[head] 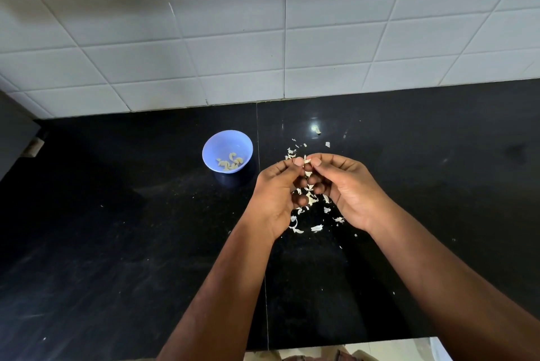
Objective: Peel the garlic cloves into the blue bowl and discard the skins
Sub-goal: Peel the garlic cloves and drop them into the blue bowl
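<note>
Both forearms reach up from the bottom edge over the black countertop (117, 243), converging just right of its middle seam. Beneath and between the hands lies a scatter of white garlic skins (317, 227), spread from behind the fingertips down toward the wrists; some flakes are partly hidden by the fingers. Farther back, beside a bright reflection on the stone, sits one small pale piece (317, 130), too small to tell whether it is a clove or a scrap. To the left of the hands, near but apart from them, stands the blue bowl (217, 141), upright, with several peeled garlic cloves (230, 162) lying in its bottom. White wall tiles (263, 39) rise behind the counter, and a dark grey surface (14, 132) juts in at the left edge.

The left hand (279, 194) is turned palm inward, thumb up, its fingers curled toward the right hand (347, 185), which faces it with palm partly up. Thumbs and forefingers of both hands meet at the top and pinch a garlic clove (306, 166) between them, a flap of skin sticking up above the nails. The lower fingers of both hands curl in under the clove, almost touching each other, held above the skins on the counter.
</note>
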Tool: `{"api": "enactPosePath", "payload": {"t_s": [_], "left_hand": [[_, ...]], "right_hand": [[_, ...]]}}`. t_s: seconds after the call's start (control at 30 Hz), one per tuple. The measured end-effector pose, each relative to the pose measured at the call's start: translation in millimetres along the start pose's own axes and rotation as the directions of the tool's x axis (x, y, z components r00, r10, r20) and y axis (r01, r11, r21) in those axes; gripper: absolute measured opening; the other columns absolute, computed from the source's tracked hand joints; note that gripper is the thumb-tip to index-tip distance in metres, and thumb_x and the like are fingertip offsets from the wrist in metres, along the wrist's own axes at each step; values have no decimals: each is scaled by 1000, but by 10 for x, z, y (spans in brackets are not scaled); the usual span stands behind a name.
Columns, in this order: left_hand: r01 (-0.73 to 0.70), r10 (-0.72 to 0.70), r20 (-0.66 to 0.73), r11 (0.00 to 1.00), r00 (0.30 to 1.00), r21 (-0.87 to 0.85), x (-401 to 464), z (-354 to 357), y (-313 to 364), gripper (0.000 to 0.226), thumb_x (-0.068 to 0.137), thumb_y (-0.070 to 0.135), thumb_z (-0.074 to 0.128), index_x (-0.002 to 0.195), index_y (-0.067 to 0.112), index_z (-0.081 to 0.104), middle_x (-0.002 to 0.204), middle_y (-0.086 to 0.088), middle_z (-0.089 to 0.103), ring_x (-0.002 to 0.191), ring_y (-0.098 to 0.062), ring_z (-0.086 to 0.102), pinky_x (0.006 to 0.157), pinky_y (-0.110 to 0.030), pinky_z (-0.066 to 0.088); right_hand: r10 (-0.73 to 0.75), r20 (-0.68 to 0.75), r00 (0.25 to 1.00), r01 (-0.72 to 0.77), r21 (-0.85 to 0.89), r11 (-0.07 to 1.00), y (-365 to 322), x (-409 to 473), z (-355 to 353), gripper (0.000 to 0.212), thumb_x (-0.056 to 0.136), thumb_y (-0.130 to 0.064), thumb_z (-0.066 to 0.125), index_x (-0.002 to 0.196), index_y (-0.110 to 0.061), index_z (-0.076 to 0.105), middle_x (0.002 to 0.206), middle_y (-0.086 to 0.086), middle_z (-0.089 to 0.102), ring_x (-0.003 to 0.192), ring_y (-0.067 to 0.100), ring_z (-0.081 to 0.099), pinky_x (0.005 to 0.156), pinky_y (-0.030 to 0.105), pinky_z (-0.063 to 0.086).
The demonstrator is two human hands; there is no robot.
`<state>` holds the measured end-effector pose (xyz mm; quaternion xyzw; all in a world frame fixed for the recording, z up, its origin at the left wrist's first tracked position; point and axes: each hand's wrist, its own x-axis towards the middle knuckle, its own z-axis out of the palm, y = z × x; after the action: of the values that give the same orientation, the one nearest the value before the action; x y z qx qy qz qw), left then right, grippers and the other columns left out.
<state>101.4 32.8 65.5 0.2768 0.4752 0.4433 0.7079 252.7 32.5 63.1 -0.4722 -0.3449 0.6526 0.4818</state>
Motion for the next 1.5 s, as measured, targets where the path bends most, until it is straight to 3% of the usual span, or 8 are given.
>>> {"api": "enactPosePath", "payload": {"t_s": [0.17, 0.37, 0.63, 0.7, 0.77, 0.93, 1.17, 1.5], "left_hand": [[38, -36, 53, 999, 998, -30, 24, -25, 9, 15, 105, 18, 64, 98, 10, 73, 85, -2, 70, 74, -13, 59, 48, -22, 39], [33, -32, 30, 998, 999, -60, 45, -7, -46, 13, 105, 17, 63, 94, 14, 70, 78, 2, 65, 67, -9, 55, 47, -22, 38], [-129, 132, -114, 991, 985, 31, 87, -48, -82, 10, 105, 16, 65, 99, 14, 73, 92, 1, 74, 71, -7, 59, 52, -25, 45], [-172, 180, -129, 983, 975, 69, 95, -51, -81, 8, 104, 16, 67, 100, 13, 73, 93, 1, 75, 71, -7, 60, 53, -25, 45], [-210, 225, -136, 971, 965, 116, 97, -48, -83, 6, 103, 15, 68, 101, 12, 73, 93, 0, 75, 71, -7, 60, 52, -24, 45], [-269, 295, -127, 945, 947, 188, 87, -47, -85, 8, 102, 16, 71, 104, 8, 73, 88, -4, 72, 71, -8, 62, 54, -25, 46], [-259, 282, -156, 954, 947, 152, 83, -3, -93, 10, 101, 19, 73, 105, 10, 74, 87, -3, 71, 71, -6, 62, 55, -28, 49], [-140, 140, -8, 990, 990, 4, 31, -63, -33, 8, 100, 13, 71, 102, 9, 77, 82, -2, 69, 71, -8, 59, 52, -24, 43]], "right_hand": [[-1, -2, 1000, 1, 0, 1000, 3, 12, 9, 15, 102, -10, 62, 106, -7, 76, 87, 2, 73, 70, 10, 62, 58, 22, 50], [-122, -182, 976, 77, -237, 968, 24, 58, 58, 12, 103, -9, 63, 103, -8, 76, 82, 3, 74, 70, 11, 67, 55, 25, 54], [-198, -283, 938, 33, -497, 867, 15, 50, -96, 14, 90, -22, 83, 85, -11, 76, 70, 4, 74, 59, 18, 70, 49, 29, 54], [-205, -232, 951, 73, -476, 876, 3, 33, -54, 5, 98, -13, 72, 102, -14, 75, 87, 4, 77, 71, 19, 75, 54, 30, 57], [-195, -185, 963, 99, -430, 898, -14, 18, 9, 28, 103, -1, 56, 118, -17, 73, 102, 2, 78, 81, 16, 76, 61, 29, 58], [-191, -80, 978, 149, -369, 917, -102, -45, 106, 16, 100, -21, 70, 112, -21, 80, 101, -1, 80, 86, 20, 75, 71, 36, 59], [-232, -105, 967, 176, -386, 906, -105, -24, 142, 13, 93, -15, 78, 106, -16, 81, 93, 9, 78, 78, 16, 70, 74, 29, 61], [-21, -50, 999, 19, -57, 998, -142, -18, 94, 12, 91, -4, 75, 102, -8, 78, 87, 5, 75, 75, 13, 66, 62, 23, 54]]}}
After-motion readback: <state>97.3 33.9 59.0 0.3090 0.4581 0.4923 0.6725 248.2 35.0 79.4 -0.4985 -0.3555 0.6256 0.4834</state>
